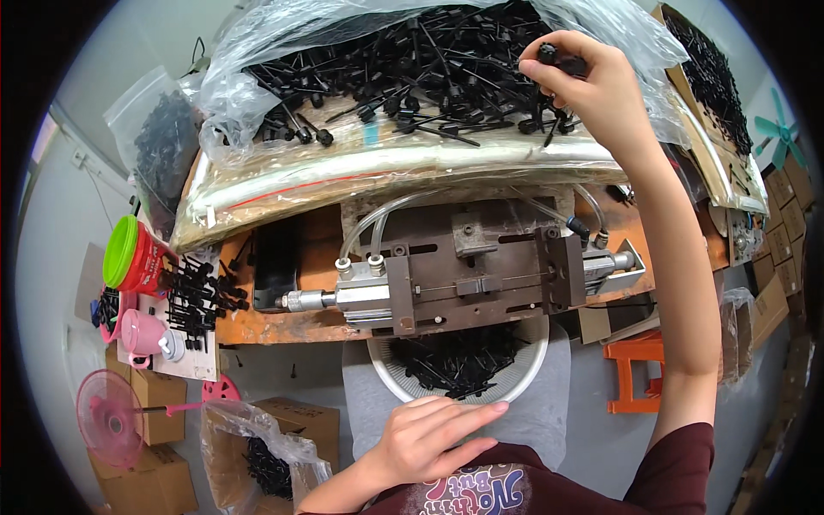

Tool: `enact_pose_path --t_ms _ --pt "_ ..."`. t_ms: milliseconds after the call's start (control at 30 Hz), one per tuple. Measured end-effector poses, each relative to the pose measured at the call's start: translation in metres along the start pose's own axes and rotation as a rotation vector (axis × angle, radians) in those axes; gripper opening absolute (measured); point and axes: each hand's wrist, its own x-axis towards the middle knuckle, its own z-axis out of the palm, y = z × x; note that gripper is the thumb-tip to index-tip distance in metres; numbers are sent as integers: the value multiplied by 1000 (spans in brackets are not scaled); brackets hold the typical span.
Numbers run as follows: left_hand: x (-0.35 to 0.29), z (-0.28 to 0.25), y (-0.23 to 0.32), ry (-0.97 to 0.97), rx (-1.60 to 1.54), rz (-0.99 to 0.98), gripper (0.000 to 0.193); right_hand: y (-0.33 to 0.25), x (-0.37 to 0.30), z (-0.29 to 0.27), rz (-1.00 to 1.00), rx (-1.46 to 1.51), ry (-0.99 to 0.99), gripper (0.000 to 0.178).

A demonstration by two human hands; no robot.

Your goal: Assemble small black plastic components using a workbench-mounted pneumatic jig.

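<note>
while right hand point(596, 86) pinches black part point(549, 55)

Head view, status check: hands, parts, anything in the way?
Right hand pinching a black plastic part over the bagged pile. Left hand resting at the bowl. Nothing blocking.

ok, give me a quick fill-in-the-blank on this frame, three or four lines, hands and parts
1. The right hand pinches a small ____ plastic part over the heap of parts on the clear plastic sheet.
2. The left hand rests at the rim of a round ____ bowl on the lap.
3. Above that bowl sits a metal fixture with a pneumatic ____ fed by clear tubes.
4. At the bench's left end stands a pink ____.

Missing words: black; white; cylinder; cup
</note>
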Motion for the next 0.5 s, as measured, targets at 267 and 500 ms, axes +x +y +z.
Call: enact_pose_path --t_ms 267,500 --pt "-2 3 -4 -18 -20 19 45 12 -20 -11 22 292 194 16" --pt "1 9 -3 76 -58 30 47 56 -15 -41 183 702 289 18"
